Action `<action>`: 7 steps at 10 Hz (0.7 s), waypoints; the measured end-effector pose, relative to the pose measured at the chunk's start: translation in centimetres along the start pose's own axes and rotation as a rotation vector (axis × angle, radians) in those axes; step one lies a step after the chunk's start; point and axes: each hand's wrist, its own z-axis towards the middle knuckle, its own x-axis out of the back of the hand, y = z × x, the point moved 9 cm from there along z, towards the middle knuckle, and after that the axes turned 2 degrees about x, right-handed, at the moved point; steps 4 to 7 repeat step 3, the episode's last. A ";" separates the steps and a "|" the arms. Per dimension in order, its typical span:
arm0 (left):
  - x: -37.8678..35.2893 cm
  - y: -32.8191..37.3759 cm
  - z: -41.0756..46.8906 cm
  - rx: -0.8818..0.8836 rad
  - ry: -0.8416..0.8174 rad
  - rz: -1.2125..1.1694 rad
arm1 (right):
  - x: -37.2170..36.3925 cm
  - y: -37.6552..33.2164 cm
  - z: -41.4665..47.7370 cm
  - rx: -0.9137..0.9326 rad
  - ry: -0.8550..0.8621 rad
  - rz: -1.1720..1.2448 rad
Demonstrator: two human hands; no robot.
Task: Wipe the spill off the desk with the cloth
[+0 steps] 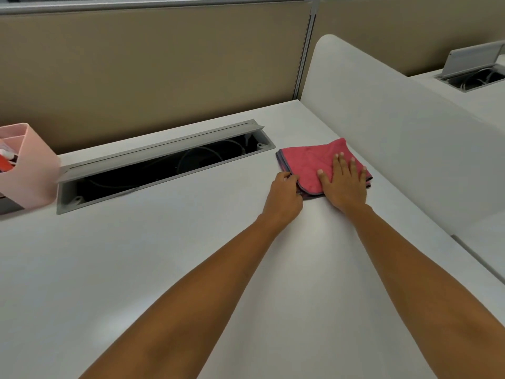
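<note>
One folded cloth (308, 162), red-pink with a soft, slightly quilted nap and a darker purple layer showing along its left and near edges, lies flat on the smooth white matte surface (136, 255). It sits toward the rear right corner, just beside the right edge.

Right hand (344, 187): palm down on the near right part of the cloth, its five fingers (340, 164) straight and spread, pressing the fabric flat. Left hand (284, 199): fingers (287, 177) curled, pinching the cloth's rounded near left corner where the layers stack. Two bare forearms reach in from the near edge.

One long rectangular cable trough (164, 168) of grey metal is recessed along the rear edge of the surface. Its lid is tilted open, and thin looped cables lie in the dark interior.

One pink plastic organiser (30, 179), with rounded corners and inner compartments, stands at the left edge; its contents are too cut off to identify.

One white panel (410, 138) with a rounded top corner rises along the right edge, just beside the cloth. Tan fabric-covered partitions (136, 72), two sections joined by a metal post, back the rear edge.
</note>
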 end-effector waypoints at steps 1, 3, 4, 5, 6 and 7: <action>0.7 -0.7 -0.8 -0.011 0.026 0.000 | -0.2 -0.4 -0.2 -0.015 0.006 -0.002; 5.3 -4.9 -4.9 0.059 0.272 -0.011 | 1.5 -6.2 -5.8 0.093 0.310 0.164; 5.3 -4.9 -4.9 0.059 0.272 -0.011 | 1.5 -6.2 -5.8 0.093 0.310 0.164; 5.3 -4.9 -4.9 0.059 0.272 -0.011 | 1.5 -6.2 -5.8 0.093 0.310 0.164; 5.3 -4.9 -4.9 0.059 0.272 -0.011 | 1.5 -6.2 -5.8 0.093 0.310 0.164; 5.3 -4.9 -4.9 0.059 0.272 -0.011 | 1.5 -6.2 -5.8 0.093 0.310 0.164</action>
